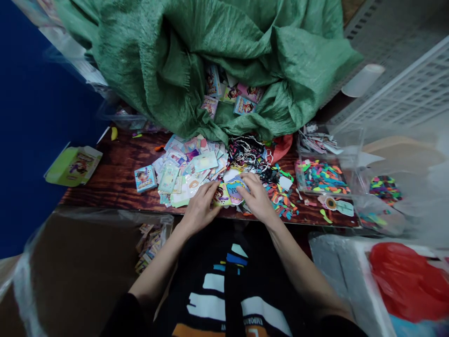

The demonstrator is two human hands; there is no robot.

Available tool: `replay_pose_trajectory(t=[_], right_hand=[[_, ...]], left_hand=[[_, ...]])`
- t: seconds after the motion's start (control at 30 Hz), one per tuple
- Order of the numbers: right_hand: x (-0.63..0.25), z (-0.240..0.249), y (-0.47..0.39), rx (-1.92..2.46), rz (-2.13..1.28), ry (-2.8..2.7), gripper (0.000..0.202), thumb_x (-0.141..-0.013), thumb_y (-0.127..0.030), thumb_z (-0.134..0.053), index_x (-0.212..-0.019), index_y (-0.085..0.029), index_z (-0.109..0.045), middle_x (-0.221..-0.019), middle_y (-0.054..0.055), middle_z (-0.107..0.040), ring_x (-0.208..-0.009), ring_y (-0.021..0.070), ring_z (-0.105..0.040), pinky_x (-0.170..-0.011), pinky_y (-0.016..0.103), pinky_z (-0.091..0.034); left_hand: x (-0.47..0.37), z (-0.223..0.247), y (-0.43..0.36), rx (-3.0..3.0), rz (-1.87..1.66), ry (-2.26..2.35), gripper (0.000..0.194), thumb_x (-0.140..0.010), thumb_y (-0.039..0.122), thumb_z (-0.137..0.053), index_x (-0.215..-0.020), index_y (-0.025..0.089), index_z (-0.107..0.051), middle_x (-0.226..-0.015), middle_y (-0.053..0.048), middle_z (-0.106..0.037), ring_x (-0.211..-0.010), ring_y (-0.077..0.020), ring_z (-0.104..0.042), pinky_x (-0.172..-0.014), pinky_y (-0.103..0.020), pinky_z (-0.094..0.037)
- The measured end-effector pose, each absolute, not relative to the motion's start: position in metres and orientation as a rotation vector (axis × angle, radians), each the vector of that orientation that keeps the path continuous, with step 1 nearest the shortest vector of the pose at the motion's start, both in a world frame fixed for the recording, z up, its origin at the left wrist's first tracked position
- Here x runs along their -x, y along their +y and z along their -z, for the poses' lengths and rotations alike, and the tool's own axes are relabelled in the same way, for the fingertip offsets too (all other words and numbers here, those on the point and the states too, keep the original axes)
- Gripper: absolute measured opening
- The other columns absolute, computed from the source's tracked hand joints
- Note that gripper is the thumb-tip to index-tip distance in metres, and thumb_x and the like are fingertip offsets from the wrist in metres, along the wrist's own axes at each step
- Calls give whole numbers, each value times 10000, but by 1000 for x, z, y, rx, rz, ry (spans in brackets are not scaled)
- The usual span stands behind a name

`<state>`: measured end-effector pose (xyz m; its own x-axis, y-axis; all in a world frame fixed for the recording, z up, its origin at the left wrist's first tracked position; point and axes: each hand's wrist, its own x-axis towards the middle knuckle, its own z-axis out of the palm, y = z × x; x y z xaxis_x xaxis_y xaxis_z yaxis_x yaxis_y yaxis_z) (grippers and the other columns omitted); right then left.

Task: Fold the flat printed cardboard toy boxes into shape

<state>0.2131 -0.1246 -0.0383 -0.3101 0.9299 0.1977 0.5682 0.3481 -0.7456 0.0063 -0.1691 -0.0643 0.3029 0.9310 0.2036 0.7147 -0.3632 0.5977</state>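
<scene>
Near the table's front edge, my left hand (201,206) is closed on a small yellow-green cartoon box (220,194). My right hand (257,199) pinches a blue-purple card with a yellow border (234,191), right up against the box's right side. Whether the card is partly inside the box cannot be made out. Behind my left hand lies a loose pile of printed cards and stickers (189,161). Past my right hand are a heap of dark cords (247,150) and scattered colourful small pieces (282,199). A blue cartoon box (145,179) stands left of the cards.
A big green woven sack (147,61) at the back holds several small boxes (245,105). Clear bins (322,177) of colourful pieces stand at the right. A green open carton (75,164) sits at the left. Below are a cardboard box (84,267) and a red bag (409,281).
</scene>
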Motion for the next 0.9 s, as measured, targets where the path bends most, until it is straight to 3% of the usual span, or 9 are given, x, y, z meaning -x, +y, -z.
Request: replay_pose_trajectory(t=[0.13,0.33,0.5,0.67,0.9], right_hand=[[-212,40,-121,1249,-676,-2048,199,-956,-283,-503,-816,-212,-626,-1251,121,-608,-1201,295,-475,-1041,504,-409],[-219,44,-123,1279,-808,-2131,351,-1012,-323,-411,-750,-219,-621,-1228,101,-623,-1175,262,-506,-1021,483,-438],[-217,44,-124,1237,-826,-2202,285,-992,-285,-443,-763,-207,-592,-1255,125,-612,-1226,272,-486,-1050,476,-414],[-217,38,-127,1286,-786,-1953,142,-938,-252,-530,-802,-224,-562,-1157,104,-642,-1127,260,-561,-982,456,-452],[-212,34,-129,1272,-665,-2002,211,-887,-169,-551,-685,-228,-540,-1098,97,-669,-1105,274,-549,-964,461,-453]], left_hand=[[-6,66,-169,-2230,-742,1520,731,-854,202,-633,-1511,223,-313,-1396,-144,-522,-1300,-292,-527,-1030,-428,-521],[-6,67,-172,-2312,-714,1504,742,-867,206,-623,-1526,215,-283,-1391,-152,-530,-1304,-289,-531,-1030,-418,-528],[-10,70,-171,-2338,-748,1462,769,-865,196,-615,-1543,203,-252,-1385,-160,-532,-1296,-292,-535,-1041,-427,-520],[-10,70,-170,-2291,-789,1532,779,-869,222,-633,-1546,209,-248,-1392,-164,-525,-1289,-298,-540,-1028,-423,-528],[-20,68,-167,-2377,-871,1491,751,-877,193,-607,-1539,188,-252,-1368,-177,-534,-1282,-296,-541,-1040,-433,-518]])
